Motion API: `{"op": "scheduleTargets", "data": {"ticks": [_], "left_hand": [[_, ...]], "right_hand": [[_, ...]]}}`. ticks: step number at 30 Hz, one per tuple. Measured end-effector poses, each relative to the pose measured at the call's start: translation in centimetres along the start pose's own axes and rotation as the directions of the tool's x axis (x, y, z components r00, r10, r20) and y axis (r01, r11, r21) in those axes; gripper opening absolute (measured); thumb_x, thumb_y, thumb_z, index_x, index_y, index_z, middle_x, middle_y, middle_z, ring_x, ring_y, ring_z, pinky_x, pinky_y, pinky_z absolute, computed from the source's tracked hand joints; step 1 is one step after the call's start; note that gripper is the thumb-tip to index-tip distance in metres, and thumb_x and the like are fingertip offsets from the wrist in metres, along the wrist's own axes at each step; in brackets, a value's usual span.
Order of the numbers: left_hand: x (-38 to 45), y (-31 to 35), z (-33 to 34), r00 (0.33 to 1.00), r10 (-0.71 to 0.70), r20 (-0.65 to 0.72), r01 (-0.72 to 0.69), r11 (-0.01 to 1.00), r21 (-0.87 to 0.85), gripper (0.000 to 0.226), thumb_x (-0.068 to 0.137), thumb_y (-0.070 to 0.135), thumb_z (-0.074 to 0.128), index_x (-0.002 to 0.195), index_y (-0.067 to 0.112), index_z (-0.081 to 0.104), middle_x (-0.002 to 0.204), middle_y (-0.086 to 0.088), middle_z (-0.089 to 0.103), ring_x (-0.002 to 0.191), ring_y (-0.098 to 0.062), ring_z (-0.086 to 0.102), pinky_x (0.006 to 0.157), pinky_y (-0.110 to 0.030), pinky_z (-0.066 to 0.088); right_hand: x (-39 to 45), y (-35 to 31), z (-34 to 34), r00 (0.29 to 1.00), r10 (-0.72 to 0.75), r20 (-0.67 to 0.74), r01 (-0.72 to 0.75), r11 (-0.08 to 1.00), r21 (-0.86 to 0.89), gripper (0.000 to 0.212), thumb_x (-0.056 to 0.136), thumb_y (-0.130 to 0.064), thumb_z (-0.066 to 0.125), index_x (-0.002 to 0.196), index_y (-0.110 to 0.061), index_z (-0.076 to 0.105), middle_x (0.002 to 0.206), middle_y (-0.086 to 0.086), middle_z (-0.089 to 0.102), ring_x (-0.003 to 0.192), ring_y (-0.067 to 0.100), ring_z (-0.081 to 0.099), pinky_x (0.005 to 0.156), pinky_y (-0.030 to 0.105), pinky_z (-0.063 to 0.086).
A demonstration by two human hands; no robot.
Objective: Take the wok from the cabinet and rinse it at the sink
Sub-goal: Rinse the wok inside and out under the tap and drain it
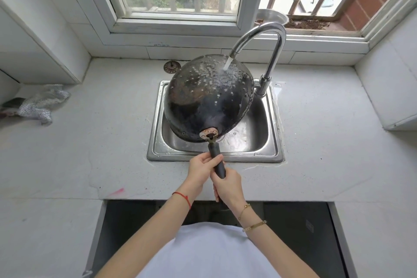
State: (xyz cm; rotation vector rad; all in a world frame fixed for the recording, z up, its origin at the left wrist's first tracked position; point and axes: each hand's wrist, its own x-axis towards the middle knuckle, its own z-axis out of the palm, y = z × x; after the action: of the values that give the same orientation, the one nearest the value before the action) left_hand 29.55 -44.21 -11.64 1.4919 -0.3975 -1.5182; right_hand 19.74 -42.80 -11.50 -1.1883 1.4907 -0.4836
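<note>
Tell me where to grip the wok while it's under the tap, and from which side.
Grip the handle, coming from the near counter edge. It juts out of the wok toward the person, over the sink rim, and stays out of the water stream. The wet, domed bowl offers no purchase. Both the left hand and right hand wrap it there.

The overturned wok (208, 97) covers most of the sink (274, 119), leaving only an open strip of basin along the sink's right side. The faucet (268, 56) arches over the sink's back right corner. Left of the sink the counter (101, 131) lies open up to a crumpled cloth (40, 104).
</note>
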Motion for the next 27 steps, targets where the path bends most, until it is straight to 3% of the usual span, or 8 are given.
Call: {"op": "scheduleTargets", "data": {"ticks": [7, 14, 27], "left_hand": [[-0.1, -0.2, -0.2, 1.000, -0.009, 0.000, 0.009, 1.000, 0.005, 0.014, 0.086, 0.011, 0.072, 0.099, 0.011, 0.070, 0.092, -0.007, 0.076, 0.089, -0.018, 0.074, 0.090, -0.035, 0.057], [-0.2, -0.3, -0.3, 0.999, -0.030, 0.012, 0.030, 0.999, 0.010, 0.025, 0.087, 0.010, 0.071, 0.109, 0.000, 0.068, 0.091, -0.010, 0.075, 0.091, -0.022, 0.072, 0.085, -0.031, 0.058], [-0.6, -1.0, -0.2, 0.998, -0.057, 0.010, 0.057, 0.998, 0.005, 0.026, 0.088, 0.010, 0.070, 0.112, -0.001, 0.067, 0.093, -0.011, 0.075, 0.090, -0.020, 0.073, 0.082, -0.030, 0.059]], "right_hand": [[-0.3, 0.1, 0.2, 1.000, 0.017, 0.004, -0.017, 1.000, 0.022, 0.031, 0.097, -0.029, 0.058, 0.078, -0.005, 0.061, 0.052, 0.008, 0.057, 0.034, 0.015, 0.053, 0.036, 0.025, 0.045], [-0.4, 0.6, 0.3, 1.000, 0.023, 0.004, -0.023, 1.000, 0.004, 0.035, 0.097, -0.030, 0.056, 0.073, -0.004, 0.059, 0.049, 0.009, 0.056, 0.032, 0.016, 0.052, 0.037, 0.027, 0.043], [-0.9, 1.4, 0.0, 1.000, 0.021, 0.001, -0.021, 0.999, -0.027, 0.029, 0.098, -0.031, 0.056, 0.082, -0.007, 0.060, 0.054, 0.009, 0.059, 0.034, 0.015, 0.053, 0.037, 0.025, 0.047]]}}
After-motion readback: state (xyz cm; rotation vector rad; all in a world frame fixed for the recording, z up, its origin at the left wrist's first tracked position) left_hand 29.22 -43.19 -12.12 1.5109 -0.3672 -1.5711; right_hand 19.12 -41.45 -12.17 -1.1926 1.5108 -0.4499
